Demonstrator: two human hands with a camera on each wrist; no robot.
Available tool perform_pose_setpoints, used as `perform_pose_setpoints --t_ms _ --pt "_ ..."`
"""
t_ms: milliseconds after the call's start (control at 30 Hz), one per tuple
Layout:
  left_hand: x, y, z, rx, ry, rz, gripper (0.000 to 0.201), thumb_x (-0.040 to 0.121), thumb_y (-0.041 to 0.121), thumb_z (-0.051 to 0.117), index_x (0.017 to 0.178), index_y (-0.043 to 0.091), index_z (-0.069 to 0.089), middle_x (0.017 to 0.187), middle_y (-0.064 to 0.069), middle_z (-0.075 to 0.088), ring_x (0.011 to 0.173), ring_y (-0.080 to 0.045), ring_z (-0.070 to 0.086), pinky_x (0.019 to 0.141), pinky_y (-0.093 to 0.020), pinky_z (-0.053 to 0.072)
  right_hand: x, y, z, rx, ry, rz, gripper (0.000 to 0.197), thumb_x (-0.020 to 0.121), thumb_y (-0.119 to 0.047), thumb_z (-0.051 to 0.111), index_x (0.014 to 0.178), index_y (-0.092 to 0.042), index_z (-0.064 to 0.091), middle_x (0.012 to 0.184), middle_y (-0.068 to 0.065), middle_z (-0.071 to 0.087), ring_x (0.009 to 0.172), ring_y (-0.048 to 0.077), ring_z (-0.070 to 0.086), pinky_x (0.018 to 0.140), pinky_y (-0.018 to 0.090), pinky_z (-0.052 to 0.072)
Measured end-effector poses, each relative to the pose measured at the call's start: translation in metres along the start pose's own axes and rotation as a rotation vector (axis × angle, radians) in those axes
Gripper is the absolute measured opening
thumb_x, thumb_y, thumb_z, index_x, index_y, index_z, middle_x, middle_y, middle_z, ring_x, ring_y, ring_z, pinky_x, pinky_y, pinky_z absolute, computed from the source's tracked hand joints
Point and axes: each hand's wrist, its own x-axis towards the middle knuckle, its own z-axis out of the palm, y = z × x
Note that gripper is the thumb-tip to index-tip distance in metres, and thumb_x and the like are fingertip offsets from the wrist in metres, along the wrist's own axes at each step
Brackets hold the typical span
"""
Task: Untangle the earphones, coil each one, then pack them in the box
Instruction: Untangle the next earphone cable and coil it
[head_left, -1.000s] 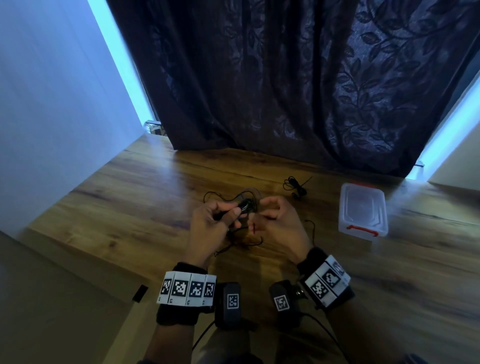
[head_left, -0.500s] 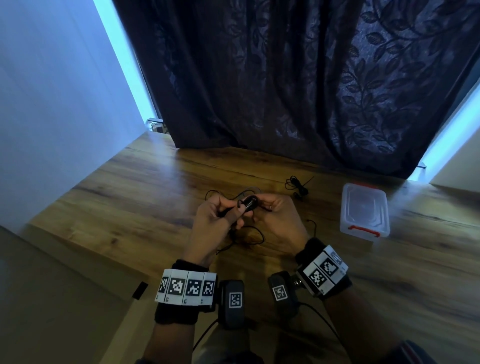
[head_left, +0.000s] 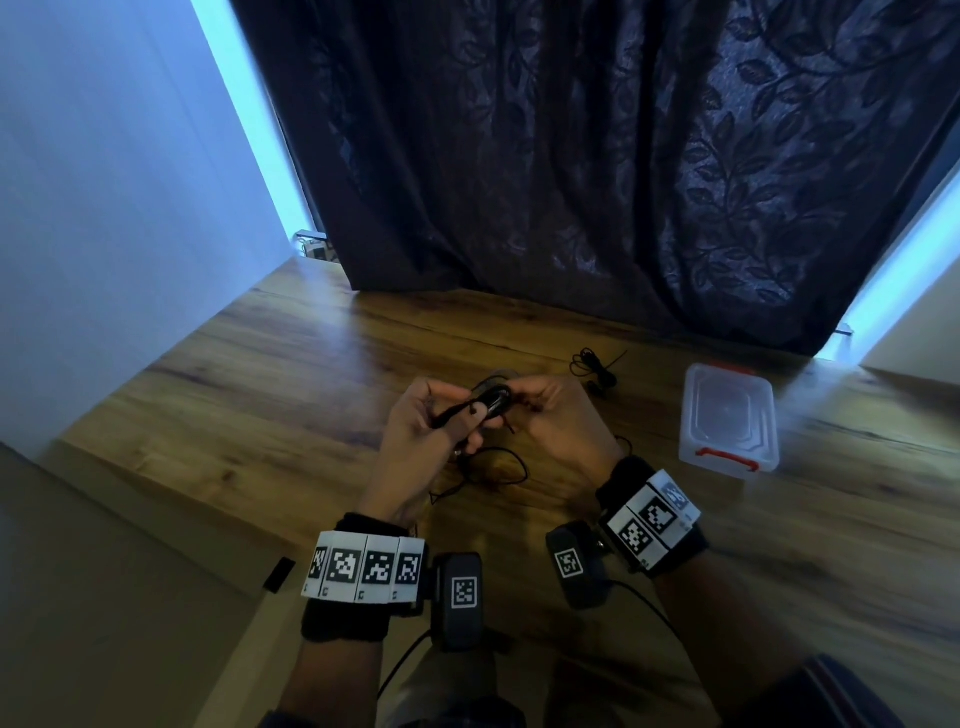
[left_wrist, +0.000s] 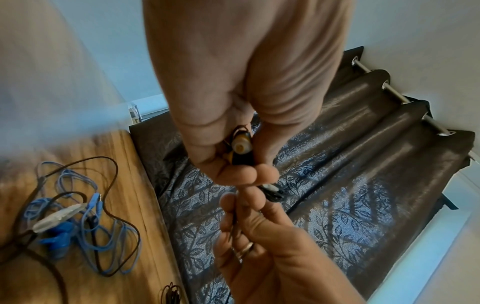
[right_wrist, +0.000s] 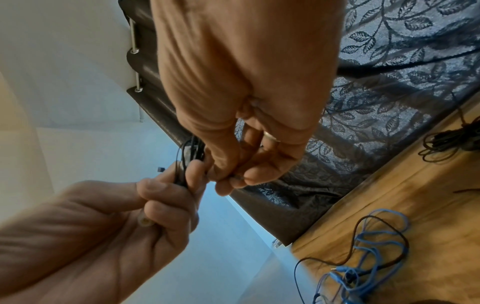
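Above the bench (head_left: 260, 415), the left hand (head_left: 415, 441) pinches a black earphone coil (head_left: 493, 402) while the right hand (head_left: 558, 421) grips its loose cord, apparently mid-winding; next, tuck the end. Blue earphones (left_wrist: 85, 218) lie tangled beneath; the lidded box (head_left: 727, 415) waits at three o'clock. Fingertips blur.

Black wristbands (head_left: 345, 618) carry checkered marker tags (head_left: 363, 569); ring (right_wrist: 271, 136) worn.
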Motion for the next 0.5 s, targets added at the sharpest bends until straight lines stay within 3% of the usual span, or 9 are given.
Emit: perform_pose_setpoints --t_ms 67,133,267,400,500 --pt "-0.001 0.001 0.000 0.018 -0.022 0.011 0.027 0.088 0.001 0.064 0.113 0.004 0.055 0.085 -0.012 0.076 0.064 -0.015 0.063 0.065 -0.030 0.052 0.000 -0.002 -0.001 -0.017 -0.019 0.006 0.024 0.089 0.006 0.067 0.106 -0.007 0.076 0.111 0.013 0.073 0.104 0.021 0.069 0.091 0.025 0.055" --pt "-0.001 0.001 -0.001 0.034 -0.022 0.026 0.021 0.089 0.002 0.064 0.108 0.006 0.058 0.089 -0.014 0.075 0.068 -0.019 0.063 0.066 -0.031 0.052 -0.001 -0.006 -0.003 -0.029 -0.045 0.021 0.023 0.089 0.003 0.067 0.107 -0.008 0.076 0.111 0.011 0.074 0.106 0.019 0.069 0.094 0.023 0.054" --pt "0.000 -0.001 0.000 0.069 0.051 0.087 0.009 0.090 0.000 0.063 0.094 0.008 0.062 0.082 -0.010 0.074 0.069 -0.018 0.062 0.065 -0.031 0.053 -0.006 -0.008 -0.001 -0.033 -0.034 0.103 0.021 0.093 -0.003 0.067 0.110 -0.011 0.076 0.102 -0.001 0.076 0.088 0.000 0.070 0.076 0.016 0.054" --pt "0.000 -0.004 0.005 0.209 0.131 0.140 0.015 0.091 0.000 0.062 0.087 0.014 0.061 0.075 0.000 0.070 0.066 -0.011 0.064 0.061 -0.026 0.055 -0.010 -0.008 0.012 -0.041 0.086 0.221 0.014 0.093 -0.012 0.070 0.105 -0.015 0.075 0.097 -0.001 0.076 0.080 0.008 0.072 0.077 0.025 0.060" --pt "0.000 -0.004 0.006 0.259 0.175 0.167 0.013 0.092 0.000 0.062 0.086 0.011 0.060 0.082 -0.008 0.068 0.065 -0.010 0.065 0.060 -0.025 0.055 -0.012 -0.012 0.018 0.017 0.135 0.301 0.016 0.090 -0.016 0.074 0.106 -0.012 0.073 0.101 0.003 0.075 0.074 0.010 0.073 0.075 0.026 0.062"
